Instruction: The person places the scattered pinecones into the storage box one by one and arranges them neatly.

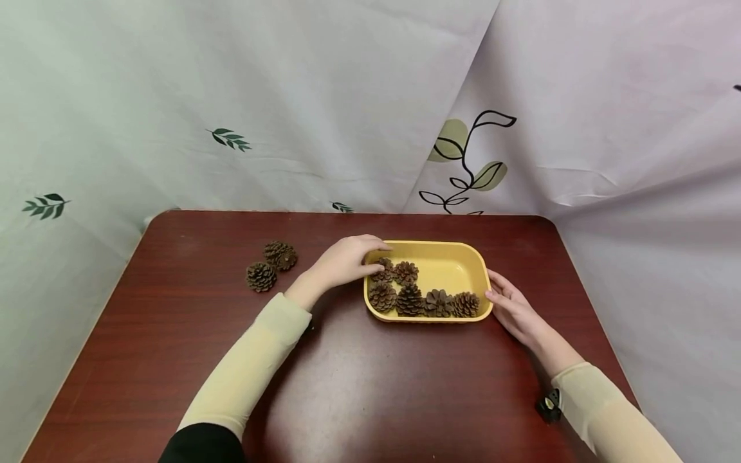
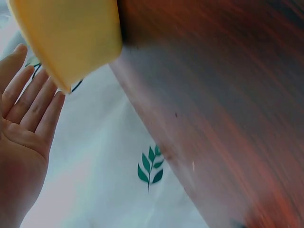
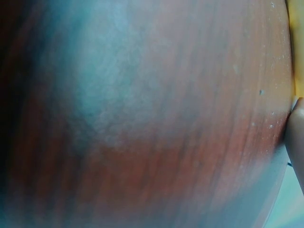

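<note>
A yellow rectangular plastic container stands on the table, with several pinecones along its near side and left end. My left hand reaches over the container's left rim, thumb and fingers spread apart above the pinecones there. The left wrist view shows that palm with its fingers extended beside the container's rim. At the right end, my right hand holds the container, thumb at the rim and fingers along the outer wall. Only one digit of it shows in the right wrist view, against the yellow wall.
Outside the container, a few pinecones lie together on the left part of the dark red wooden table. A pale curtain with leaf prints hangs behind the table and down its sides.
</note>
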